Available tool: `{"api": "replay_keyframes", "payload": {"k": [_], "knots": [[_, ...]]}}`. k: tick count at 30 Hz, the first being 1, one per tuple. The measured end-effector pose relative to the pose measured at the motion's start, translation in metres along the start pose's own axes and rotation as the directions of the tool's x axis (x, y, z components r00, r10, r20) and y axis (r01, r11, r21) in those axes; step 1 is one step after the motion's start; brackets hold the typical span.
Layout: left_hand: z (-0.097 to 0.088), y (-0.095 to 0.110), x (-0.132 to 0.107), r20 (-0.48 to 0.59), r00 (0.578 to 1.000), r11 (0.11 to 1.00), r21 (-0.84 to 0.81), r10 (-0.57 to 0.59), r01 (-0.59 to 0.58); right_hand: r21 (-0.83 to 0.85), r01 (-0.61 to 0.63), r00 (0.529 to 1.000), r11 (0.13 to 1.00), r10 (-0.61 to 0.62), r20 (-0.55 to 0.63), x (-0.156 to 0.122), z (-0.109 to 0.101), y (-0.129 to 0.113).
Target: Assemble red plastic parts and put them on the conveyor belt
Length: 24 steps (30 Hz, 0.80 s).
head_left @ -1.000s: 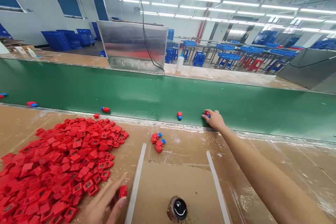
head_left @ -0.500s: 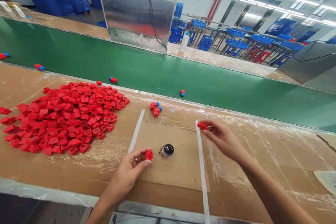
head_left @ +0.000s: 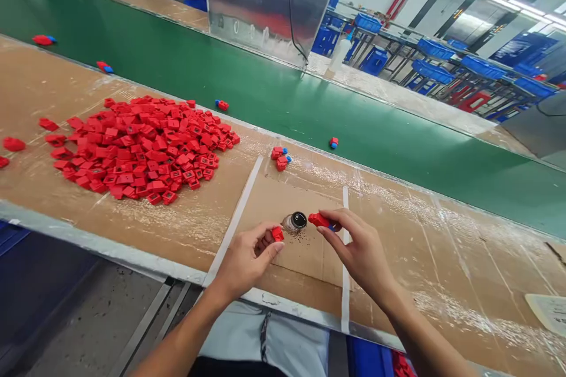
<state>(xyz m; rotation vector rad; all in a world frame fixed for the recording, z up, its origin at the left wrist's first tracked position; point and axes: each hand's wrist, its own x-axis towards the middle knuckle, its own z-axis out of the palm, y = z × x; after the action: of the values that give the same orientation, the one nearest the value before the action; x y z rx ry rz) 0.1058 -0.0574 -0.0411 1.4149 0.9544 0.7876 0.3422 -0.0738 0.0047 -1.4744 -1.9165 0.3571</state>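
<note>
My left hand (head_left: 247, 256) pinches a small red plastic piece (head_left: 277, 234) between thumb and fingers. My right hand (head_left: 356, 247) grips a longer red piece (head_left: 319, 220) whose tip points at a small round black-topped fixture (head_left: 296, 221) set in the cardboard-covered bench. Both hands hover just in front of that fixture, a few centimetres apart. A big heap of red pieces (head_left: 145, 144) lies to the left on the bench.
A few red-and-blue assembled parts (head_left: 281, 158) sit near the bench's far edge. More of them (head_left: 333, 142) ride on the green conveyor belt (head_left: 274, 100) behind. A shiny metal box (head_left: 269, 0) stands beyond the belt. White tape strips (head_left: 239, 215) frame the fixture.
My right hand drew back from the belt, now carries a red piece and has closed in on the fixture. My left hand took a red piece from the heap's edge and moved toward the fixture.
</note>
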Motion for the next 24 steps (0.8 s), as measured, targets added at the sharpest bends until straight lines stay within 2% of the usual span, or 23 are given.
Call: {"api": "replay_keyframes", "payload": {"k": [4, 9, 15, 19, 24], "knots": [[-0.002, 0.000, 0.000, 0.018, 1.000, 0.991, -0.129, -0.018, 0.021, -0.071, 0.068, 0.998, 0.995, -0.067, 0.022, 0.001, 0.007, -0.004], [-0.003, 0.003, -0.002, 0.028, 0.999, 0.992, -0.116, -0.042, 0.045, -0.138, 0.119, 0.992, 0.983, -0.111, 0.060, 0.000, 0.014, -0.003], [0.013, 0.003, -0.005, 0.061, 0.996, 0.973, -0.217, -0.063, 0.075, -0.166, 0.154, 0.987, 0.974, -0.143, 0.079, 0.001, 0.012, -0.007], [0.020, 0.001, -0.008, 0.088, 0.993, 0.963, -0.253, -0.078, 0.098, -0.155, 0.153, 0.985, 0.976, -0.139, 0.098, 0.001, 0.011, -0.009], [0.017, -0.003, -0.009, 0.118, 0.989, 0.941, -0.314, -0.092, 0.125, -0.157, 0.131, 0.990, 0.979, -0.120, 0.079, -0.001, 0.012, -0.011]]}}
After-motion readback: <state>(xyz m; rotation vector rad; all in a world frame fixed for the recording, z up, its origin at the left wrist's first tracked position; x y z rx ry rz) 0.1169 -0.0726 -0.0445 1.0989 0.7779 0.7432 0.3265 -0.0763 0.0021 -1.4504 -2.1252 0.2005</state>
